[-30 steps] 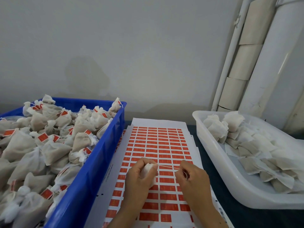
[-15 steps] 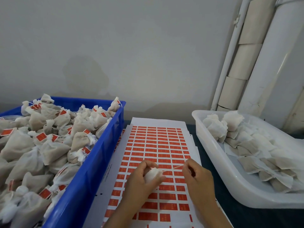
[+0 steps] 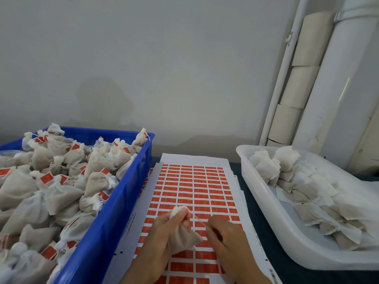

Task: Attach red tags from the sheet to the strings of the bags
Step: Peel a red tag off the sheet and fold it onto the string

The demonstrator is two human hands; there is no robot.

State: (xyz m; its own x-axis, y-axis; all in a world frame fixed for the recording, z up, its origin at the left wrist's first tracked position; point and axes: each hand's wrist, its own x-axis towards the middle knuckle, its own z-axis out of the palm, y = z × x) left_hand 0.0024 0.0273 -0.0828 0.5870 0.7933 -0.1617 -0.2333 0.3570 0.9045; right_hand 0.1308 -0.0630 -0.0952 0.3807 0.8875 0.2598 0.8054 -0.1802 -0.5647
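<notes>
Head view: the left hand (image 3: 164,228) grips 1 small bag (image 3: 182,237) by its gathered neck above the sheet of red tags (image 3: 194,187), fingers clenched on it. The right hand (image 3: 227,236) pinches the bag's string (image 3: 200,219), drawn taut. A blue crate (image 3: 106,228) of tagged bags sits left, a white tray (image 3: 266,228) right.

A small beige mesh bag (image 3: 183,236), gathered at its white neck, hangs tilted above the white sheet (image 3: 192,158) of red tags (image 3: 189,188), its thin string (image 3: 200,219) stretched taut toward the right, the sheet lying flat.
</notes>
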